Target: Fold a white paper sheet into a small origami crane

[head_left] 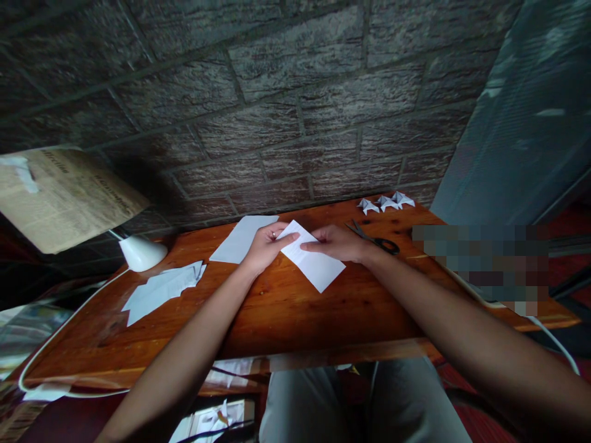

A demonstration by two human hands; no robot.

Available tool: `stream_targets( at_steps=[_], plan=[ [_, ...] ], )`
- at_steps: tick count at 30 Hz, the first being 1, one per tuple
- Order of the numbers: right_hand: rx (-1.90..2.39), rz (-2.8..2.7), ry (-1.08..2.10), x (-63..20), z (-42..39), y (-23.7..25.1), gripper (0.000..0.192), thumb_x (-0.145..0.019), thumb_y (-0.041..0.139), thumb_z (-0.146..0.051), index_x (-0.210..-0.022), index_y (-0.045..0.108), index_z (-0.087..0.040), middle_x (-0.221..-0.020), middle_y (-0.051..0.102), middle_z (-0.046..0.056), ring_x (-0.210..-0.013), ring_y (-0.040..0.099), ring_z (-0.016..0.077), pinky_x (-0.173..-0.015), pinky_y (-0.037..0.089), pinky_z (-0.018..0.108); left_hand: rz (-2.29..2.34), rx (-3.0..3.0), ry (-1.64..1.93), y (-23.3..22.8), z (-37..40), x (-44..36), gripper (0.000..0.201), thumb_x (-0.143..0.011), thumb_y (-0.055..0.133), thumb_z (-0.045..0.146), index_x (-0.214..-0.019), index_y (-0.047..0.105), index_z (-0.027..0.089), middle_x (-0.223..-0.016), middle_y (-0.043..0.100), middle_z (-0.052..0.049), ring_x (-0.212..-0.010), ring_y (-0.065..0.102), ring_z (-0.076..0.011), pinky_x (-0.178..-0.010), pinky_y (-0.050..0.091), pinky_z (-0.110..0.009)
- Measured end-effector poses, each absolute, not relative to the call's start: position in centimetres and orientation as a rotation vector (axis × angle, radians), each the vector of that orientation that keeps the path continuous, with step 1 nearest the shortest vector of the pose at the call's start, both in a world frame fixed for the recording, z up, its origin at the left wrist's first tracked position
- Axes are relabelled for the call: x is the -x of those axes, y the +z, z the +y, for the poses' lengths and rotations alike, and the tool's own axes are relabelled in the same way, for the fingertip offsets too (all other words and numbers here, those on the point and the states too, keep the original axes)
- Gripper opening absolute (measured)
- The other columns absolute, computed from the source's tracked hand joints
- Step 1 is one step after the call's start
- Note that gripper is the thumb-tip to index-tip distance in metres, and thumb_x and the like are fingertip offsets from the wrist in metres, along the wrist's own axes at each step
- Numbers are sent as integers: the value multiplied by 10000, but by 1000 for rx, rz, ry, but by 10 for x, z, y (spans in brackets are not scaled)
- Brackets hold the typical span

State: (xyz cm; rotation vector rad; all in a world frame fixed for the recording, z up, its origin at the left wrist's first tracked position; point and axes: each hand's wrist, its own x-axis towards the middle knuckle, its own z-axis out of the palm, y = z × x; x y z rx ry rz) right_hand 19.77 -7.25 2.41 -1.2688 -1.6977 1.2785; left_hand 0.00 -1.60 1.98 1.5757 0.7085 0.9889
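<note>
Your left hand (266, 246) and right hand (336, 242) both pinch white paper (314, 261) flat on wooden table (286, 307), steadying fold; scissors (376, 240) at 3 o'clock.

Dim, warm-toned view with strong wide-angle warping.

Soft light falls from above onto the table (286, 307), whose varnish shows a faint sheen; the white sheet (314, 261) is the brightest spot. The brick wall (277, 92) is dark and grainy. Edges bend and smear, corners sink into shadow, and a pixelated patch (480, 261) sits at right.
</note>
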Motion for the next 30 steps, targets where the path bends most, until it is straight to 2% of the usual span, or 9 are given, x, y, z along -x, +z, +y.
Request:
stream_targets(
  at_steps=[4,8,12,14,17,19,22,26,30],
  plan=[
    [1274,-1705,1288,-197,-74,26,353,-739,719,-469,-871,735,-141,-693,694,9,-571,572,119,-505,379,215,713,-1582,931,20,-17,0,397,-571,877,352,-871,709,153,-741,726,-12,-618,615,-121,-606,453,-229],
    [1167,-1617,1295,-199,-71,26,271,-750,706,-369,-906,738,-150,-757,720,12,-629,604,124,-565,423,219,775,-1564,1047,21,-15,0,355,-622,839,404,-833,713,148,-715,709,-8,-599,589,-109,-586,439,-223],
    [1139,-1505,1215,-203,-64,24,178,-721,707,-266,-850,739,-149,-788,733,18,-674,621,125,-623,449,231,824,-1525,1045,21,-12,2,366,-624,831,419,-831,695,149,-695,690,-1,-593,576,-110,-586,432,-226],
    [1146,-1481,1157,-205,-62,23,171,-700,720,-247,-841,743,-153,-792,737,19,-686,626,130,-641,457,240,812,-1546,991,20,-13,3,389,-612,843,390,-886,691,160,-752,696,-1,-636,591,-113,-620,445,-229],
    [1127,-1507,1111,-206,-61,23,193,-661,753,-247,-832,749,-157,-798,744,22,-721,646,148,-686,478,263,761,-1657,894,19,-14,3,488,-589,863,320,-1028,691,196,-956,713,-15,-799,625,-130,-739,470,-239],
    [1113,-1531,1100,-205,-62,23,197,-640,766,-240,-819,748,-159,-810,747,27,-747,659,160,-720,491,278,755,-1740,831,17,-14,4,488,-592,861,314,-1040,705,202,-1023,714,-25,-870,628,-146,-790,465,-247],
    [1135,-1485,1049,-203,-62,24,247,-624,780,-223,-859,739,-158,-834,745,38,-778,663,166,-749,497,286,822,-1797,801,15,-13,4,376,-638,826,395,-933,743,177,-922,731,-33,-817,626,-158,-762,455,-259],
    [1147,-1351,963,-203,-62,27,461,-614,803,-279,-1047,699,-160,-859,724,27,-752,636,149,-711,480,273,880,-1749,908,18,-12,5,354,-682,781,460,-869,750,161,-856,737,-34,-758,617,-151,-730,453,-258],
    [1105,-1309,1052,-204,-63,26,371,-596,796,-302,-918,709,-140,-747,681,-7,-651,577,117,-621,430,242,885,-1700,938,21,-12,5,341,-680,786,435,-861,729,151,-819,732,-31,-696,604,-131,-661,449,-237]
  ],
)
